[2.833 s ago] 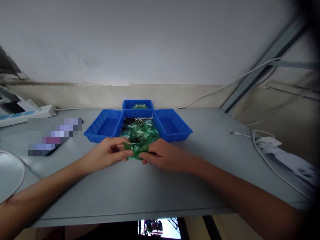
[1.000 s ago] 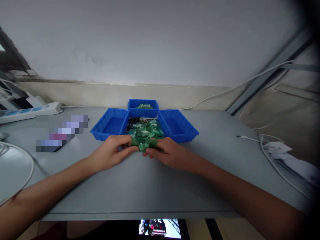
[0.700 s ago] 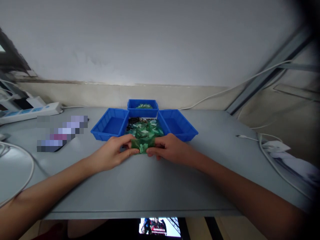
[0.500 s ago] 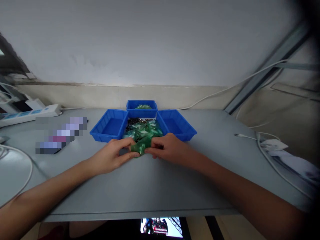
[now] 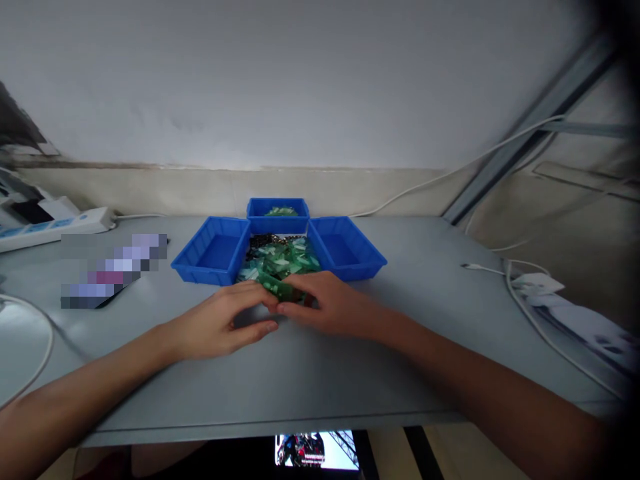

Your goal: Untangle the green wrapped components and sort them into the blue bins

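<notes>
My right hand [image 5: 333, 303] pinches a small green see-through plastic bag [image 5: 273, 285] between thumb and fingers; pale spots show through or on it. My left hand [image 5: 223, 320] lies just left of it, thumb and fingers apart. Its fingertips reach the bag's lower left side, and whether they touch it I cannot tell. Behind both hands a pile of green and pale see-through pieces [image 5: 285, 257] lies between the blue trays. Dark brown, shiny small parts [image 5: 260, 245] lie at the pile's back left.
Blue trays stand left [image 5: 179, 265], right [image 5: 376, 265] and behind [image 5: 277, 221] the pile; the back one holds green pieces. A blurred-out object [image 5: 113, 273] and a white power strip [image 5: 85, 221] lie left. White cables [image 5: 530, 317] run at right. A lit screen [image 5: 317, 451] shows below the table edge.
My left thumb has come away from the green bag and that hand has opened. My right hand has shifted slightly left with the bag, which now lies lower against the pile.
</notes>
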Demonstrator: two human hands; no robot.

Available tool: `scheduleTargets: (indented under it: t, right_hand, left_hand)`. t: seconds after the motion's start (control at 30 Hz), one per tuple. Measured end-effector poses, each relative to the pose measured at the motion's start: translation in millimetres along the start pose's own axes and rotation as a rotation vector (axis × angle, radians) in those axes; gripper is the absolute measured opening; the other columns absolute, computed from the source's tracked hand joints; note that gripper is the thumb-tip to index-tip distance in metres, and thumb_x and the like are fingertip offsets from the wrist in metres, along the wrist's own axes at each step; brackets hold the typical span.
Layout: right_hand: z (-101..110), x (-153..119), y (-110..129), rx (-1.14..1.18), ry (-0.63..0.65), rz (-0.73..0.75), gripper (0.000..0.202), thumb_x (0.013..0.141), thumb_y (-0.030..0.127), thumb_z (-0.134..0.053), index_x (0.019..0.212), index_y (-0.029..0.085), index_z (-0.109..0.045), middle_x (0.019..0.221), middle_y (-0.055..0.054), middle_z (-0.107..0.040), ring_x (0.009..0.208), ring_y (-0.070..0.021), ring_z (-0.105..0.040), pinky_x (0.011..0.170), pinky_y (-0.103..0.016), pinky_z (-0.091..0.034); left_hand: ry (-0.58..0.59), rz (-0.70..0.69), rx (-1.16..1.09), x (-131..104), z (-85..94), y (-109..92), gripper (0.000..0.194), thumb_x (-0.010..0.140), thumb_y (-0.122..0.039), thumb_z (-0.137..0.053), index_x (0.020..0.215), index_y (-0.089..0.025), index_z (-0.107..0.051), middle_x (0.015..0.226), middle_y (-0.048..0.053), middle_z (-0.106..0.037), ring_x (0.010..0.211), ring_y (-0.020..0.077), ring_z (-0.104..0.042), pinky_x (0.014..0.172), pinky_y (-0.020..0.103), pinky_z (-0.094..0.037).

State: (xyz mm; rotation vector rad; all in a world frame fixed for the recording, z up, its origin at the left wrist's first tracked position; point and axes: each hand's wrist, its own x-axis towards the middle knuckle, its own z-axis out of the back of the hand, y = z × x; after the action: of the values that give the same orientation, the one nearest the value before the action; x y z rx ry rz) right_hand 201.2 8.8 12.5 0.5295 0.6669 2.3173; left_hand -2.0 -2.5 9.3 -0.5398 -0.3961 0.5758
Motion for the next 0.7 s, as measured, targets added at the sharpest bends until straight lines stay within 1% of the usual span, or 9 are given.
scheduleTargets:
  t: [0.07, 0.13, 0.2, 0.27, 0.33, 0.43, 0.5, 0.6, 0.7]
  right_hand:
    - [-1, 1, -1, -0.079, -0.033, -0.005, 0.019, 0.083, 0.027, -0.042, 0.068, 0.016, -0.048, 0.061, 0.003, -0.051, 0.054, -0.0077, -0.043, 0.051, -0.021, -0.029]
    - [0, 0, -1, -0.092, -0.047, -0.032, 0.018, 0.083, 0.022, -0.04, 0.069, 0.016, -0.048, 0.062, 0.002, -0.052, 0.054, -0.0078, -0.043, 0.05, -0.021, -0.028]
    - [3, 0, -1, -0.088, -0.053, -0.071, 0.018, 0.083, 0.023, -0.039, 0.071, 0.015, -0.05, 0.063, 0.001, -0.055, 0.053, -0.0081, -0.043, 0.05, -0.022, -0.027]
    - [5, -1, -1, -0.083, -0.045, -0.088, 0.02, 0.083, 0.025, -0.039, 0.071, 0.015, -0.051, 0.061, 0.001, -0.055, 0.051, -0.0082, -0.043, 0.049, -0.022, -0.027]
    - [6, -1, -1, -0.073, -0.03, -0.08, 0.021, 0.084, 0.026, -0.038, 0.071, 0.016, -0.051, 0.061, 0.001, -0.054, 0.051, -0.0082, -0.043, 0.049, -0.022, -0.027]
    - [6, -1, -4, -0.091, -0.041, -0.09, 0.021, 0.084, 0.029, -0.039, 0.07, 0.016, -0.049, 0.059, 0.002, -0.052, 0.051, -0.0081, -0.043, 0.049, -0.022, -0.026]
    - [4, 0, -7, -0.125, -0.068, -0.108, 0.023, 0.083, 0.033, -0.041, 0.068, 0.017, -0.047, 0.057, 0.003, -0.05, 0.051, -0.008, -0.042, 0.048, -0.022, -0.025]
    - [2, 0, -11, -0.168, -0.097, -0.11, 0.026, 0.082, 0.035, -0.042, 0.064, 0.017, -0.043, 0.055, 0.004, -0.049, 0.05, -0.0077, -0.042, 0.048, -0.022, -0.024]
    - [1, 0, -12, -0.177, -0.096, -0.114, 0.027, 0.082, 0.036, -0.042, 0.063, 0.017, -0.042, 0.055, 0.004, -0.048, 0.049, -0.0077, -0.042, 0.047, -0.022, -0.023]
  left_hand:
    - [-0.034, 0.028, 0.028, 0, -1.2, 2, 0.015, 0.084, -0.026, -0.043, 0.089, -0.017, -0.053, 0.087, 0.003, -0.057, 0.08, 0.0126, -0.052, 0.071, 0.024, -0.041]
    - [-0.11, 0.118, 0.067, 1, -2.0, 4, 0.017, 0.084, -0.029, -0.041, 0.082, -0.016, -0.052, 0.077, 0.001, -0.056, 0.069, 0.0112, -0.051, 0.061, 0.022, -0.041]
    - [-0.217, 0.24, 0.1, 1, -2.4, 7, 0.019, 0.084, -0.032, -0.042, 0.077, -0.016, -0.049, 0.066, -0.001, -0.052, 0.058, 0.0093, -0.048, 0.051, 0.019, -0.037]
    - [-0.273, 0.32, 0.101, 2, -2.3, 8, 0.02, 0.083, -0.035, -0.043, 0.08, -0.016, -0.046, 0.062, -0.003, -0.049, 0.051, 0.0081, -0.044, 0.046, 0.018, -0.034]
    - [-0.243, 0.317, 0.095, 2, -2.0, 9, 0.021, 0.083, -0.036, -0.044, 0.078, -0.016, -0.044, 0.06, -0.004, -0.047, 0.05, 0.0075, -0.044, 0.045, 0.018, -0.033]
    - [-0.172, 0.234, 0.124, 1, -1.9, 9, 0.025, 0.084, -0.034, -0.042, 0.066, -0.016, -0.041, 0.054, -0.005, -0.043, 0.048, 0.007, -0.043, 0.045, 0.018, -0.032]
    - [-0.153, 0.199, 0.146, 0, -2.1, 9, 0.027, 0.084, -0.032, -0.041, 0.063, -0.016, -0.041, 0.053, -0.005, -0.043, 0.047, 0.0067, -0.042, 0.045, 0.018, -0.031]
    - [-0.142, 0.184, 0.154, -1, -2.4, 9, 0.027, 0.084, -0.032, -0.041, 0.063, -0.015, -0.043, 0.053, -0.004, -0.046, 0.047, 0.0068, -0.044, 0.045, 0.018, -0.032]
    - [-0.168, 0.173, 0.172, -1, -2.2, 8, 0.027, 0.084, -0.031, -0.042, 0.062, -0.015, -0.045, 0.054, -0.004, -0.048, 0.048, 0.007, -0.045, 0.046, 0.018, -0.033]
